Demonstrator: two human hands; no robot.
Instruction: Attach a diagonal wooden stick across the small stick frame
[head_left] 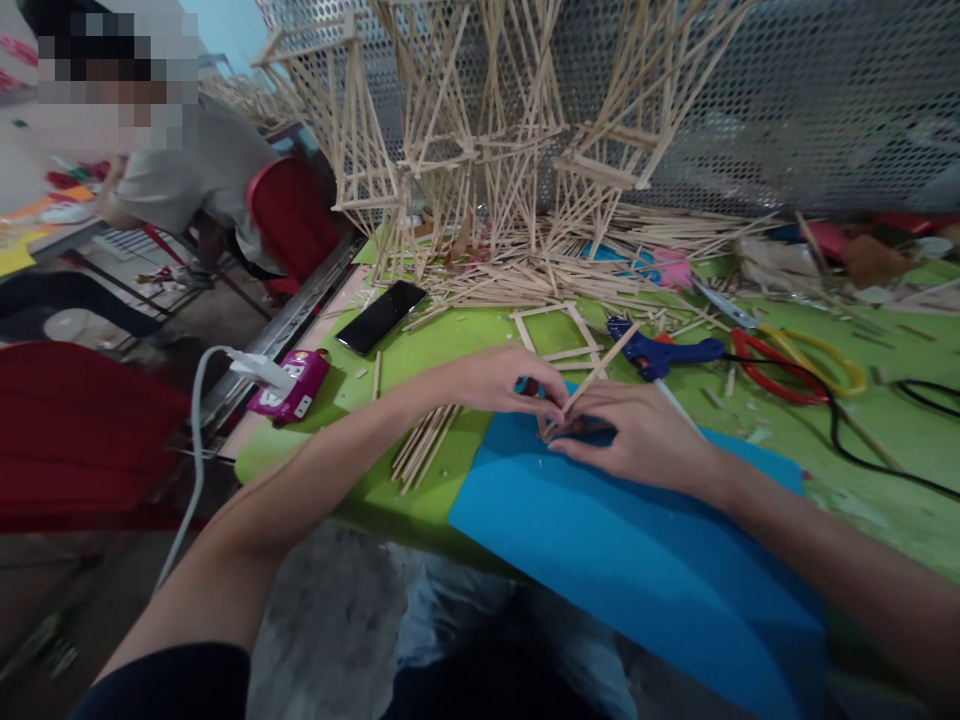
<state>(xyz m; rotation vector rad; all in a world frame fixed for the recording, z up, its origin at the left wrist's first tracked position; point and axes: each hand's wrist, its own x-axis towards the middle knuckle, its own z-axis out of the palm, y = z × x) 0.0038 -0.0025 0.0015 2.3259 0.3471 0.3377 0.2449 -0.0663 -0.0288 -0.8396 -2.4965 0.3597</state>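
Wooden stick (pixel 598 371) was held over a blue sheet (pixel 592 525)

The left hand (pixel 514 380) pinched the stick near its lower end between thumb and fingers, its upper part slanting up and to the right. The right hand (pixel 637 432) met it there, thumb and fingers curled close to the same end; whether they clasped anything could not be told. Just left of the sheet, a bundle of sticks (pixel 425 446) lay on the green table (pixel 469 335). Beyond the hands lay a stick frame (pixel 551 312) and, to its right, a blue glue gun (pixel 671 353).
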